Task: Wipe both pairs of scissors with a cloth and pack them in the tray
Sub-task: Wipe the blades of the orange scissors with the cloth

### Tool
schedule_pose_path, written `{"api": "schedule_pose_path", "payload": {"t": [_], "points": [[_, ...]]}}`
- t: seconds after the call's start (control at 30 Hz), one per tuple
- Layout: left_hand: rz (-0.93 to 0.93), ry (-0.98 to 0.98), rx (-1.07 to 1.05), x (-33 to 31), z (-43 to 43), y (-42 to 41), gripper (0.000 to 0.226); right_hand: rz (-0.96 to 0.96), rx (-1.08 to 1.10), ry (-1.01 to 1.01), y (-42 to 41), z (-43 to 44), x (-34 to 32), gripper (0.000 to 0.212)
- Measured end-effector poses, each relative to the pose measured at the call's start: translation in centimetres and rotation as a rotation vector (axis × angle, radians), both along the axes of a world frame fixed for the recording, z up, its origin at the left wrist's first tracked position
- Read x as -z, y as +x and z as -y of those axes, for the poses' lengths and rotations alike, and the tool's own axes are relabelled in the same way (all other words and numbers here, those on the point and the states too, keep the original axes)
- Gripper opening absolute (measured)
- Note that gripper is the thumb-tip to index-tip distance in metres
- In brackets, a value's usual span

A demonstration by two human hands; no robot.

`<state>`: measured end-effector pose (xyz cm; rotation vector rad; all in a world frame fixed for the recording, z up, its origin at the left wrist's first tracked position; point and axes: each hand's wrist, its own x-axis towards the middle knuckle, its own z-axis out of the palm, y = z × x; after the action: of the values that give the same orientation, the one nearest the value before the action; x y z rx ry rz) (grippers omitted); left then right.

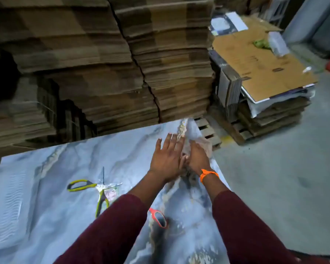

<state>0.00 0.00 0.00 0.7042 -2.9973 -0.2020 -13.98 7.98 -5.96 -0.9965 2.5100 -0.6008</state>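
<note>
Two hands at table's point(46, 168) far corner: left hand point(165, 160) flat, fingers spread; right hand point(197, 158) gripping clear tray point(191, 134). Two scissors: yellow pair point(95, 189) lying open, red pair point(158, 218) half hidden under left sleeve point(111, 231).

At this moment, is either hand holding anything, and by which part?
The right hand grips a clear, blurred plastic piece by its near end; what it is cannot be told. The left hand lies open beside it, gripping nothing.

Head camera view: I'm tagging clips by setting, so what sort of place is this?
Most likely a warehouse or packing storeroom. Tall stacks of flattened cardboard fill the background, more cartons sit on a wooden pallet, and the floor is bare concrete.
</note>
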Motion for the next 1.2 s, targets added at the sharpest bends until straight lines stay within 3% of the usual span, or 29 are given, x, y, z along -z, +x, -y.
{"api": "schedule_pose_path", "payload": {"t": [0.1, 0.23, 0.3, 0.5, 0.57, 0.77, 0.87, 0.97, 1.1, 1.2], "points": [[0.078, 0.075, -0.049, 4.1, -0.1, 1.9, 0.065, 0.108, 0.164, 0.106, 0.5, 1.1, 3.2, 0.067], [0.203, 0.269, -0.261, 6.5, -0.6, 6.8, 0.040, -0.135, 0.168, 0.194, 0.8, 2.0, 6.0, 0.037], [0.314, 0.397, -0.402, 7.3, -1.8, 9.8, 0.040, -0.221, 0.127, 0.224, 1.0, 1.8, 6.4, 0.027], [0.243, 0.933, -0.974, 10.1, -7.0, 16.6, 0.068, -0.206, 0.265, 0.014, 3.2, -1.9, 5.7, 0.039], [0.201, 1.012, -1.129, 10.8, -7.5, 16.7, 0.079, -0.231, 0.284, -0.101, 3.9, -4.1, 5.3, 0.048], [0.116, 0.956, -1.161, 12.4, -7.0, 16.4, 0.088, -0.219, 0.172, -0.308, 7.4, -7.9, 2.7, 0.028], [0.105, 0.891, -1.092, 12.5, -6.4, 16.7, 0.076, -0.188, 0.190, -0.370, 8.3, -9.2, 3.6, 0.038], [0.158, 0.755, -0.979, 13.8, -4.9, 17.7, 0.072, -0.202, 0.162, -0.390, 8.1, -10.5, 5.2, 0.042], [0.203, 0.554, -0.803, 16.2, -3.6, 18.9, 0.064, -0.273, 0.011, -0.366, 7.1, -12.3, 7.9, 0.021], [0.136, 0.319, -0.681, 16.6, -3.7, 18.8, 0.059, -0.275, -0.147, -0.332, 6.5, -13.7, 9.4, 0.015]]}}
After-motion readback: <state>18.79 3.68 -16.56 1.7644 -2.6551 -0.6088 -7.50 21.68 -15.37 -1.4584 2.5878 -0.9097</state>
